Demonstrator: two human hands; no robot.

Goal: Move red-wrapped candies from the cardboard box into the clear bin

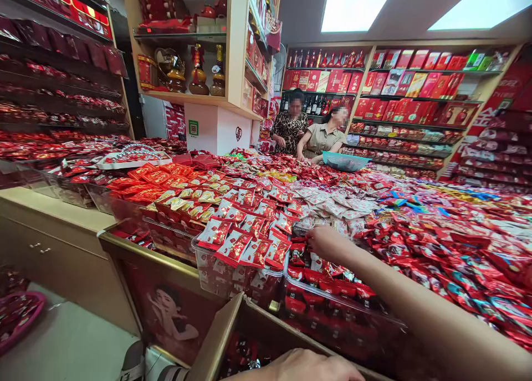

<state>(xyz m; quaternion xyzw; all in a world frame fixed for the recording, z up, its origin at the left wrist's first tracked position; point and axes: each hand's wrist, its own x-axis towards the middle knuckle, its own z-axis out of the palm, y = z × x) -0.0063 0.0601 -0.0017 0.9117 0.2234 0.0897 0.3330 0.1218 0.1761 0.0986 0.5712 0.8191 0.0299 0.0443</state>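
Note:
My right hand [326,241] reaches from the lower right over a wide display of wrapped sweets. Its fingers curl down among small dark red packets [320,278] in a clear plastic bin [332,309], and what they grip is hidden. Just to its left is a bin heaped with red and white packets [245,242]. My left hand [310,368] shows only its back at the bottom edge, beside the rim of an open cardboard box [220,336] with red sweets inside. Its fingers are cut off by the frame.
Two people [310,129] stand at the far side of the display by a blue basket [344,160]. Shelves of red boxes and bottles [407,87] line the walls. A wooden counter [54,215] is at the left, with a pink basket [20,320] on the floor.

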